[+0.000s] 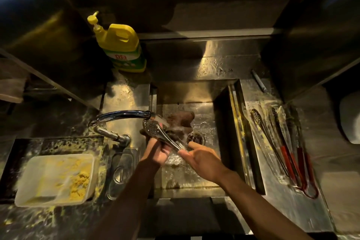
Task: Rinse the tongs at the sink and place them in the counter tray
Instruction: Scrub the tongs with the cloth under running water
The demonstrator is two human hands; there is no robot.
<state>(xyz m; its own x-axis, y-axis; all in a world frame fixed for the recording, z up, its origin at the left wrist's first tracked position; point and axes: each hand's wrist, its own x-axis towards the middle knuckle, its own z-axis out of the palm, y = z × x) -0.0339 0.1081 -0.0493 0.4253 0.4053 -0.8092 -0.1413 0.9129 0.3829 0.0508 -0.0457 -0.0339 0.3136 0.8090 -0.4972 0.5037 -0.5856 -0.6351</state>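
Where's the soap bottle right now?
In the head view, the yellow soap bottle stands upper left, on the ledge behind the faucet, left of the sink.

A yellow plastic detergent bottle (pixel 121 47) with a pump top and green label stands upright at the back of the wet steel counter (pixel 124 93). In front of it a curved chrome tap (pixel 120 115) arches to the right, with water running from its spout. Near the tap's base lies a flat rectangular steel lid (pixel 121 173). Left of the lid sits a translucent white plastic tub (pixel 48 173) holding yellow crumbs (pixel 80 182); similar yellow specks dot the dark surface around it. A dark brown cloth (pixel 181 121) lies under the stream. A thin grey pen-like stick (pixel 258 83) lies at the rear right.
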